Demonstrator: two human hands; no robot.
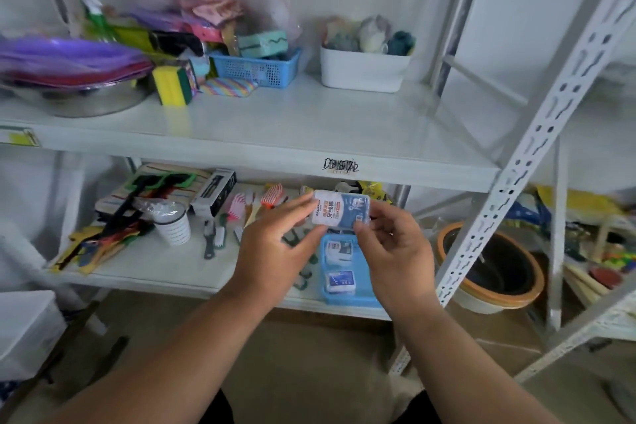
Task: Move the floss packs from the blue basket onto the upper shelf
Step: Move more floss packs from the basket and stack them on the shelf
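While both hands, left hand [275, 244] and right hand [392, 248], pinch the floss pack [340, 212] by its short ends, it looks light and rigid. Smooth plastic, probably slippery; edge grip seems best for the upper shelf [275, 120].

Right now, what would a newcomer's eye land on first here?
A floss pack held up between the left hand and right hand, in front of the lower shelf. Just below sits the blue basket with two more packs, and above, the upper shelf has bare space in front.
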